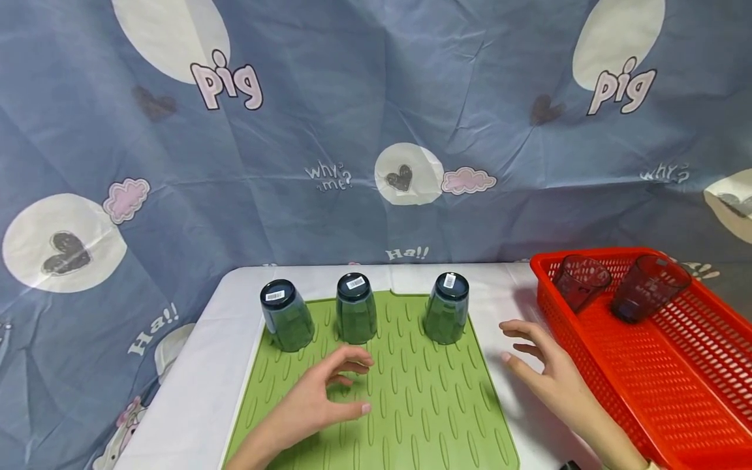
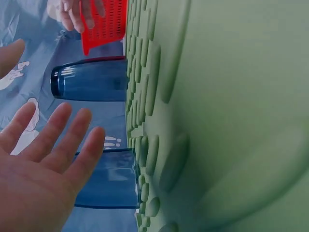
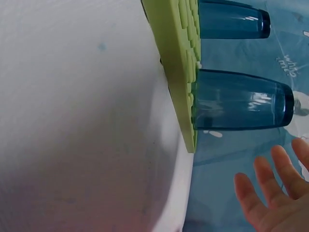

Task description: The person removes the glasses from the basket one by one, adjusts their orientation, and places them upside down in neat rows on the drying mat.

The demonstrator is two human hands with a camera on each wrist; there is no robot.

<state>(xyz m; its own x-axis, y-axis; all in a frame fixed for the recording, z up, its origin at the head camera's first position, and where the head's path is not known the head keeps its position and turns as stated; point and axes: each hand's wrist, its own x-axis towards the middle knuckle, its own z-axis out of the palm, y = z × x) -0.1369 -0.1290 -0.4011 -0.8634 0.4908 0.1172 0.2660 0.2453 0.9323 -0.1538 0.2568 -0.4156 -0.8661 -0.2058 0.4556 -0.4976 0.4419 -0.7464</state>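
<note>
Three blue drinking glasses stand upside down along the far part of a green ridged mat [image 1: 411, 405]: a left glass [image 1: 288, 320], a middle glass [image 1: 356, 310] and a right glass [image 1: 448, 310]. My left hand [image 1: 320, 398] hovers over the mat, just in front of the middle glass, with its fingers loosely bent and nothing in them. Between the mat and a red basket [image 1: 646, 365], my right hand [image 1: 543, 369] is held above the white table, fingers apart and holding nothing. In the right wrist view, the nearest glass [image 3: 244, 100] stands beyond its fingertips.
Inside the red basket, at its far end, two more glasses lean, a smaller glass [image 1: 581, 281] and a larger glass [image 1: 649, 287]. A white cloth covers the table [image 1: 188, 391]. Behind it hangs a blue printed curtain [image 1: 329, 117].
</note>
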